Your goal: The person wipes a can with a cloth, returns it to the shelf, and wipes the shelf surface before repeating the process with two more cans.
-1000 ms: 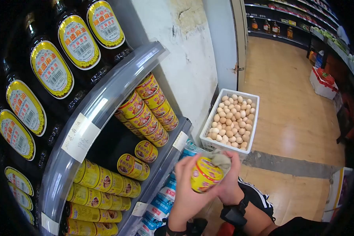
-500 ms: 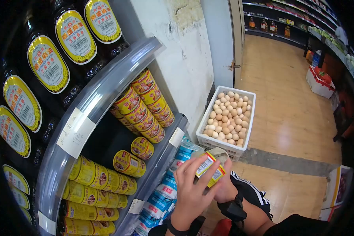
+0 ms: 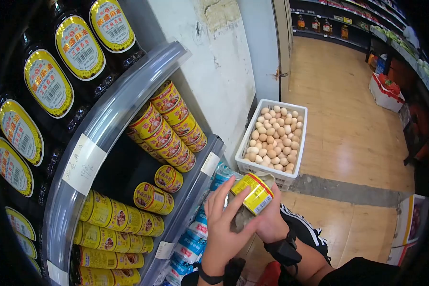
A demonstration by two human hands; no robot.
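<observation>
A yellow tin can with a red rim and a barcode is held between my hands, tilted. My right hand grips it from below and the right, with a greyish cloth bunched around the can. My left hand is at the can's left side, its fingers somewhat spread and a fingertip on the label; the thumb lies by the cloth. Left of my hands, a shelf holds stacked yellow cans, two shorter stacks of cans and taller stacks of red-and-yellow cans.
Dark bottles with yellow labels stand on the upper shelf behind a clear curved guard. Blue-and-white packages lie below. A white crate of eggs sits on the floor by the wall. Boxes and stocked shelves line the right.
The can has been turned in my hands: its barcode now faces the lower right. My left fingers have spread wider and shifted left. The view has shifted slightly.
</observation>
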